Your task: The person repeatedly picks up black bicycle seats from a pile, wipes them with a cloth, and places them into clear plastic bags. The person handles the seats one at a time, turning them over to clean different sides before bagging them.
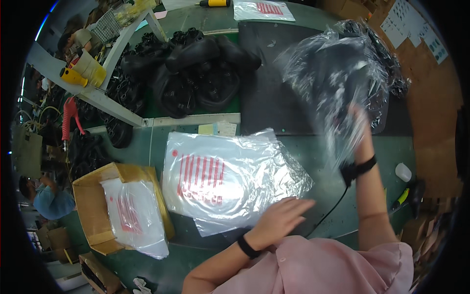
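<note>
My right hand [360,120], blurred by motion, grips a clear plastic bag [325,73] over the black mat [274,88]. Something dark shows through the film; whether it lies inside the bag or behind it I cannot tell. A black band with a cord circles that wrist. Nearer to me, my left hand [281,220] is held flat with its fingers stretched out and nothing in it. It is next to the lower right edge of a stack of flat clear bags [205,176] with red print.
At the back left, several black moulded parts [200,73] are piled behind a pale rail. A cardboard box [93,210] at left holds more printed bags [129,210]. Wrapped black items [391,68] lie at the far right. A red air gun [70,117] hangs by the white frame [110,105].
</note>
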Available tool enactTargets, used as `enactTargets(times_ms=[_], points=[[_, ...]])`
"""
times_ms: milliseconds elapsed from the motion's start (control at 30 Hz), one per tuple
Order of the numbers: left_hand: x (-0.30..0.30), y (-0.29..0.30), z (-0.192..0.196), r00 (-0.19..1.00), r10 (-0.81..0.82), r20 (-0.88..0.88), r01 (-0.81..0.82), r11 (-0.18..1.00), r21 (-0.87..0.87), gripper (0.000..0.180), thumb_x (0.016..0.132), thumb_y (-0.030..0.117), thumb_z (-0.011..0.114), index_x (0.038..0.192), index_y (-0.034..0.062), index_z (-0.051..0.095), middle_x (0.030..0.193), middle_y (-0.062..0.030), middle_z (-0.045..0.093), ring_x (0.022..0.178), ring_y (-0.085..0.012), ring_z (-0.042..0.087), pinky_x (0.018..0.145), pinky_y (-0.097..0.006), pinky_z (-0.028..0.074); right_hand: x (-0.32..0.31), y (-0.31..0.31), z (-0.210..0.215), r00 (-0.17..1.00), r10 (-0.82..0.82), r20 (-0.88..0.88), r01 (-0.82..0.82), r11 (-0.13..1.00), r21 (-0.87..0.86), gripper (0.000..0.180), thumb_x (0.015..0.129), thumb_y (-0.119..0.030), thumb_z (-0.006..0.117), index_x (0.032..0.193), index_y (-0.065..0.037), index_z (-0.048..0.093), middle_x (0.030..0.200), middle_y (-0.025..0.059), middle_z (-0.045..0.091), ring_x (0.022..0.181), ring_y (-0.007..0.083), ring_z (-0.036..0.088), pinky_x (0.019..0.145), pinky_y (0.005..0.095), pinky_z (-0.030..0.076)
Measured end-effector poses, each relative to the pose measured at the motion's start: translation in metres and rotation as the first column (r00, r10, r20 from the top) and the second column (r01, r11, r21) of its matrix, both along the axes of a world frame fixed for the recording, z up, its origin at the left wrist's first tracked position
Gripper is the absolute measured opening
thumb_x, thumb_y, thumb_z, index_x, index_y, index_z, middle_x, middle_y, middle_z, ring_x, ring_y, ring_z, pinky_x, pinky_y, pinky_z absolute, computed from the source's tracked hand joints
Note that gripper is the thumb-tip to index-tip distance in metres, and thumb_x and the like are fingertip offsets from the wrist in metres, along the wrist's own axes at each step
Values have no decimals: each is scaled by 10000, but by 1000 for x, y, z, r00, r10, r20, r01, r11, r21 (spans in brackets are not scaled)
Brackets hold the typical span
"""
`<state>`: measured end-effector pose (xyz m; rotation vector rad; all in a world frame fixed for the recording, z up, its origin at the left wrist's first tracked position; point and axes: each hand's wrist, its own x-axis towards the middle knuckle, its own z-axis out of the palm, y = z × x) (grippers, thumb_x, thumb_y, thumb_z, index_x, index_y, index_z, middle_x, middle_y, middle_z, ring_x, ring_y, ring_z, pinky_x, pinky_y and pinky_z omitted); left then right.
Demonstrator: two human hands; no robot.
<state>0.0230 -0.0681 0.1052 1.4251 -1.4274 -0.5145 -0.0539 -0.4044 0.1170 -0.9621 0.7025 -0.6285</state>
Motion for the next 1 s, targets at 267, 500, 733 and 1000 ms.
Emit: enactTargets(times_ms=[267, 500, 733, 1000], points=[[57, 100, -107, 899, 437, 34, -391, 765, 512, 438, 832, 69, 637, 1264, 57, 563, 1151, -164, 620, 1068, -334, 549, 936, -407, 424, 229, 3, -28, 991, -32, -132, -89, 583, -808, 623, 770, -181, 684, 1344, -48, 482, 1310, 163, 542, 1215, 282, 505, 1054, 379, 352], [55, 105, -116, 875, 478, 77, -451, 746, 489, 416, 759, 33, 658, 1171, 72, 623, 1100, -136, 587, 1037, -327, 523, 917, -410, 413, 405, 82, -4, 960, -163, -226, -274, -416, -867, 734, 698, -164, 728, 1368, -115, 433, 1330, 193, 491, 1250, 342, 438, 1020, 444, 380], [52, 113, -135, 863, 506, -4, -447, 767, 461, 385, 789, 61, 642, 1173, 69, 620, 1143, -139, 562, 1064, -331, 510, 936, -428, 398, 323, 69, 55, 990, 65, -123, -100, -284, -954, 494, 644, -213, 755, 1041, 16, 568, 936, 216, 606, 908, 375, 595, 814, 420, 479], [21, 79, -110, 816, 482, 320, -578, 704, 413, 642, 795, 171, 684, 1359, 10, 423, 1370, -265, 385, 1235, -433, 370, 1035, -507, 302, 55, 43, 94, 829, 303, -470, -553, 573, -605, 444, 704, -119, 729, 1118, 5, 627, 896, 51, 672, 811, 90, 613, 754, 228, 473]])
